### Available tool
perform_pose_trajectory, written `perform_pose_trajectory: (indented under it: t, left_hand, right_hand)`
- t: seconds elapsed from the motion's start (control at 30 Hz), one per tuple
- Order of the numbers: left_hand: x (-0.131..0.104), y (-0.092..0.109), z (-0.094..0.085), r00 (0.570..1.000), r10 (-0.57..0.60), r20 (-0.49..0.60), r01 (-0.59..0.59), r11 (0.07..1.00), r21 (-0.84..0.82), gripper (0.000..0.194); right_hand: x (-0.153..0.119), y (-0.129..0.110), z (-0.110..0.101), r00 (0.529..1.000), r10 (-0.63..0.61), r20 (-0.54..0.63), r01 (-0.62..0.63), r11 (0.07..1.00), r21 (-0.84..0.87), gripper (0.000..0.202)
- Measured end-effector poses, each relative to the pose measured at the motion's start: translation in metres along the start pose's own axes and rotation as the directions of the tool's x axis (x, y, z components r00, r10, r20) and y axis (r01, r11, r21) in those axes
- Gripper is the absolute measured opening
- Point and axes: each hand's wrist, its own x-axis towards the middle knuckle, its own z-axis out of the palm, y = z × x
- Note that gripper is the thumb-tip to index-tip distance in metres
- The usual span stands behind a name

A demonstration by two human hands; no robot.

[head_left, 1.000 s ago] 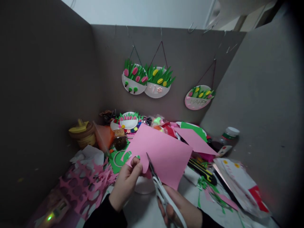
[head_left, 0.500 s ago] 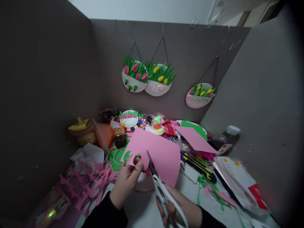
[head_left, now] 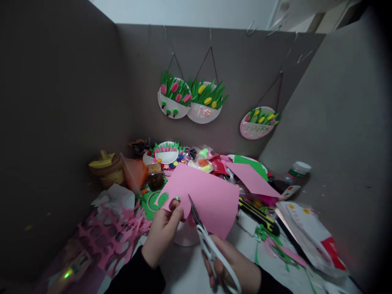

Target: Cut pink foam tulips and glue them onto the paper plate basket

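A large sheet of pink paper (head_left: 211, 196) is held up over the table, with curved cut-outs along its left edge. My left hand (head_left: 163, 228) pinches that cut edge between thumb and fingers. White-handled scissors (head_left: 203, 237) are in my right hand (head_left: 226, 261), whose fingers pass through the handles. Their dark blades lie against the paper just right of my left fingertips. Below the sheet, a pale round plate (head_left: 186, 237) is partly hidden.
Pink scraps (head_left: 107, 232) lie at left, near a brown pot (head_left: 107, 171). Behind the sheet are bagged supplies and green paper. At right are a black-and-yellow cutter (head_left: 260, 214), a bottle (head_left: 298, 173) and plastic packets (head_left: 312, 232). Decorated plates (head_left: 205, 108) hang behind.
The pink sheet has shifted and turned slightly, its right edge now farther right. My left fingers have moved a little on the cut edge. The scissors have moved slightly left.
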Motion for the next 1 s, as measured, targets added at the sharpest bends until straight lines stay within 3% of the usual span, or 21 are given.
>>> perform_pose_trajectory:
  t: [0.13, 0.3, 0.47, 0.57, 0.7, 0.83, 0.9, 1.0]
  left_hand:
    - [0.000, -0.001, 0.004, 0.999, 0.021, 0.050, -0.018, 0.998, -0.057, 0.026]
    - [-0.001, -0.005, 0.008, 1.000, -0.018, 0.020, 0.020, 0.997, -0.072, 0.027]
    - [0.001, 0.001, 0.005, 0.997, -0.035, -0.074, 0.035, 0.999, -0.003, 0.025]
    - [0.002, 0.005, 0.004, 0.992, -0.063, -0.109, 0.061, 0.998, -0.022, 0.027]
    - [0.002, 0.005, 0.008, 0.981, -0.184, -0.069, 0.155, 0.940, -0.303, 0.028]
    - [-0.001, 0.004, 0.016, 0.947, -0.317, -0.045, 0.225, 0.758, -0.613, 0.031]
    - [-0.001, 0.003, 0.019, 0.948, -0.317, -0.026, 0.219, 0.710, -0.669, 0.032]
    - [-0.001, 0.000, 0.019, 0.962, -0.273, 0.003, 0.207, 0.721, -0.661, 0.032]
  right_hand:
    - [0.001, 0.006, 0.000, 0.995, -0.099, 0.011, 0.099, 0.993, -0.059, 0.067]
    - [0.002, 0.009, -0.001, 0.995, -0.094, 0.017, 0.095, 0.994, -0.055, 0.067]
    - [0.002, 0.000, 0.006, 1.000, 0.020, -0.011, -0.020, 1.000, 0.022, 0.068]
    - [0.002, -0.006, 0.010, 0.995, 0.090, -0.038, -0.088, 0.995, 0.049, 0.057]
    - [0.002, -0.009, 0.012, 0.993, 0.087, -0.074, -0.087, 0.996, 0.012, 0.043]
    - [0.002, -0.007, 0.009, 0.996, 0.069, -0.052, -0.067, 0.997, 0.043, 0.054]
    - [0.002, -0.006, 0.008, 0.996, 0.079, -0.040, -0.077, 0.995, 0.057, 0.061]
    - [0.002, -0.006, 0.007, 0.997, 0.065, -0.040, -0.063, 0.996, 0.057, 0.067]
